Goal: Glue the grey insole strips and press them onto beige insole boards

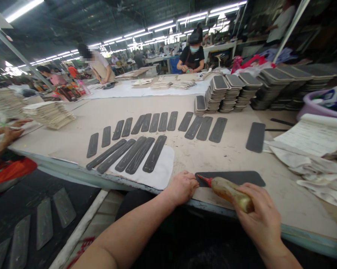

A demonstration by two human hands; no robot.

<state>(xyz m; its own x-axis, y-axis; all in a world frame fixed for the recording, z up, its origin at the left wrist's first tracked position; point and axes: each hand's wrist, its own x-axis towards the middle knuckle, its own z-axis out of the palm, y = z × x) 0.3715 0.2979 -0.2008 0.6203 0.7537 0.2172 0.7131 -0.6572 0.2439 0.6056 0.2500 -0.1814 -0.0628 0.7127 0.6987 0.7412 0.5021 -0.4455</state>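
In the head view, our right hand holds a bottle; our left hand, beside its red tip, touches a black strip.

Red characters on the pale sacking, left of the grip of the right hand, and lines on the papers, beyond it to the right, are showing too indistinctly to read.

A yellowish squeeze bottle (red-nozzled) tilts over a dark panel. The rounded-cornered panel lies flat.
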